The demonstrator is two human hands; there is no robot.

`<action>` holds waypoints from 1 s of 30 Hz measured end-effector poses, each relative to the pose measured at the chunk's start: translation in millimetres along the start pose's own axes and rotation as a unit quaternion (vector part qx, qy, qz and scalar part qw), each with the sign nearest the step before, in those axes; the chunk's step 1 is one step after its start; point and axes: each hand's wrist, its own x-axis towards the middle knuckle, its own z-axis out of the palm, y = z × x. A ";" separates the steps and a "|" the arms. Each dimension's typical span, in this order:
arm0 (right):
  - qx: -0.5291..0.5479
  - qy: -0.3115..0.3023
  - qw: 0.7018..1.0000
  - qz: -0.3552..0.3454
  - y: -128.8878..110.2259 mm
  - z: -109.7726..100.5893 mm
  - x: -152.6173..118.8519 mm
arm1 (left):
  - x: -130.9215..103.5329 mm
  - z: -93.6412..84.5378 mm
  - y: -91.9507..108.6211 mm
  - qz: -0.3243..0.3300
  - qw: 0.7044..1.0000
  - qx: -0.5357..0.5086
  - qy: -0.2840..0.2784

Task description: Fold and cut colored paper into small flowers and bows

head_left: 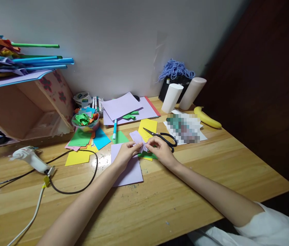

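Nearer than the scissors [151, 132] and to their left, one lilac sheet [130, 173] lies flat, partly hidden by the left hand [128, 151]. Just left of the scissors, that hand and the right hand [161, 150] both pinch one small lilac piece [136, 136] at their fingertips, apparently to steady it from two sides. The one pair of scissors lies just beyond the right hand, probably for easy reach. Right of the scissors sits one banana [207, 118]; farther back stand two pale cylinders [172, 99].
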 end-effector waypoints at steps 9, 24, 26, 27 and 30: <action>0.072 -0.001 0.997 0.033 0.3 1.9 1.0 | 1.0 0.8 -1.2 0.002 1.000 -0.002 0.002; 0.089 -0.015 0.994 0.063 1.9 -3.3 6.7 | 0.5 3.7 -4.0 0.038 0.998 0.034 0.030; 0.069 -0.008 0.996 0.055 0.0 -4.1 6.8 | 0.4 3.3 -4.1 0.039 0.998 0.038 0.023; 0.062 -0.004 0.997 0.054 -0.5 -4.3 6.8 | 0.3 3.0 -4.0 0.038 0.998 0.041 0.017; 0.048 0.010 0.997 0.053 -0.5 -4.3 6.7 | -0.1 1.7 -3.2 0.036 0.998 0.050 -0.001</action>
